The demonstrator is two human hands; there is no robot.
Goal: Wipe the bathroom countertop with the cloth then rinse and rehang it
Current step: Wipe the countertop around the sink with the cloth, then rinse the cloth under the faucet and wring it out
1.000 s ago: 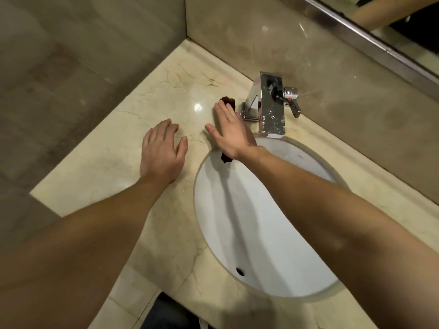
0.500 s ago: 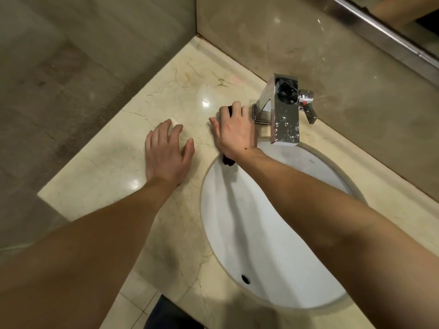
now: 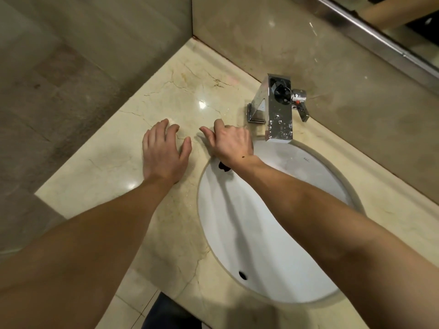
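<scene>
My right hand (image 3: 231,142) is curled over a small dark cloth (image 3: 223,166) on the beige marble countertop (image 3: 107,167), just left of the faucet. Only a dark corner of the cloth shows, hanging below my wrist over the rim of the white sink (image 3: 273,233). The rest of the cloth is hidden under my palm. My left hand (image 3: 164,153) lies flat on the countertop with its fingers spread, a short gap to the left of my right hand, holding nothing.
A square chrome faucet (image 3: 275,110) with a side lever stands behind the sink. Marble walls meet in the corner at the back left. A metal-framed mirror (image 3: 380,43) runs along the upper right. The countertop's front edge drops to a tiled floor below.
My right hand has pulled back from beside the faucet base toward the sink rim and its fingers have curled in over the cloth. The left hand stays planted.
</scene>
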